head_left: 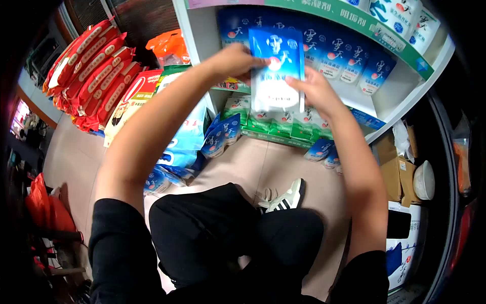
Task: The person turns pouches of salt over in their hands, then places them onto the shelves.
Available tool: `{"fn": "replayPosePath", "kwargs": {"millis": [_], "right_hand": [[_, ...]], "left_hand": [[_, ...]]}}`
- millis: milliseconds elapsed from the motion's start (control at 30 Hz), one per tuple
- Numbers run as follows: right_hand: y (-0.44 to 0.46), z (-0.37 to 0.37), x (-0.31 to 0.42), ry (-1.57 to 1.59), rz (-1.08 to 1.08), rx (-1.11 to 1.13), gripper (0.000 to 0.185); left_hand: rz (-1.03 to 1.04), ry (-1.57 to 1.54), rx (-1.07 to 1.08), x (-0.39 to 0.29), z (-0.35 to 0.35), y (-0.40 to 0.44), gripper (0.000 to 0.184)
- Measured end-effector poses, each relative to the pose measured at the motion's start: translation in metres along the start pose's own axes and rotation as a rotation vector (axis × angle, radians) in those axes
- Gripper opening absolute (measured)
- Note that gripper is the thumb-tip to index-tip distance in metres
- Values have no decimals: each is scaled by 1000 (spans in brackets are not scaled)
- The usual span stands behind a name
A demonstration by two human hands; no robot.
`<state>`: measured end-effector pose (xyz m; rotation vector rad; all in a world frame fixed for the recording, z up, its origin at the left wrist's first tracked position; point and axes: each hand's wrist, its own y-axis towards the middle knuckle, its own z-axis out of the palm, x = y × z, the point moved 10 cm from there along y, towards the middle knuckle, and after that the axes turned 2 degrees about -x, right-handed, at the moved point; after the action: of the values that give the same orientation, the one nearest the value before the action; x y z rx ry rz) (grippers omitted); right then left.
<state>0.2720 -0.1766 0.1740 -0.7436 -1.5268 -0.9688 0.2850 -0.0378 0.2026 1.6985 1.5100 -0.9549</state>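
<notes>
Raised in front of the shelf is a blue-and-white salt packet [276, 93], upright, its printed front facing me. My left hand [234, 62] grips its left edge, with the thumb lying across the front. On the opposite edge, my right hand [318, 90] has its thumb pressed on the front and its other fingers behind, hidden. Just beyond the packet, a row of matching blue salt packets [336, 58] stands on the shelf [354, 99]. Green-and-white packets [281, 124] fill the level below.
Loose blue packets lie on the floor, left [223, 136] and right [321, 150]. Red sacks [93, 76] are stacked at the far left. An open cardboard box [397, 175] and a white bowl [424, 180] stand right. My bent legs [202, 228] are close below.
</notes>
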Motion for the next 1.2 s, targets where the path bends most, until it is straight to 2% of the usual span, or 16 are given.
{"fn": "replayPosePath", "kwargs": {"millis": [100,200,233,300,400,433,500,533,633,667,767,867,1000,1100,1167,1200], "right_hand": [[52,-20,-4,-158,-26,-72,36],[88,-24,6,-306,-78,-143,45],[96,-24,7,-274,-98,-167,52],[112,-29,8,-417,-156,-268,56],[143,-30,-8,-578,-126,-300,60],[157,-31,-19,-569,-119,-302,60],[175,-37,-27,-792,-179,-479,56],[180,-36,-31,-836,-250,-537,50],[187,-32,-46,-802,-169,-574,35],[181,-31,-47,-824,-56,-599,45],[172,-25,-46,-928,24,-615,44],[167,-22,-41,-943,35,-617,42],[172,-22,-40,-1028,58,-606,40],[165,-21,-34,-1054,48,-649,30],[184,0,-60,-1229,23,-301,42],[185,14,-66,-1233,-22,-194,39]], "left_hand": [[4,67,-33,-1,-19,33,42],[36,188,-140,-3,-40,59,51],[80,146,-184,-3,-46,68,43],[-38,49,-129,10,-51,89,29],[9,-105,-110,34,-56,124,31],[1,-98,-104,33,-53,128,31],[-270,142,-295,54,-72,130,31],[-176,87,-253,51,-70,130,29],[-177,159,-215,90,-84,173,29],[-205,3,-120,114,-79,192,29],[-99,58,-164,81,-60,153,27],[-209,-37,-154,118,-74,180,28],[-158,-108,-186,118,-75,186,29],[-79,128,-152,108,-71,188,26],[-213,231,-212,111,-72,187,26],[-208,231,-216,113,-73,188,26]]}}
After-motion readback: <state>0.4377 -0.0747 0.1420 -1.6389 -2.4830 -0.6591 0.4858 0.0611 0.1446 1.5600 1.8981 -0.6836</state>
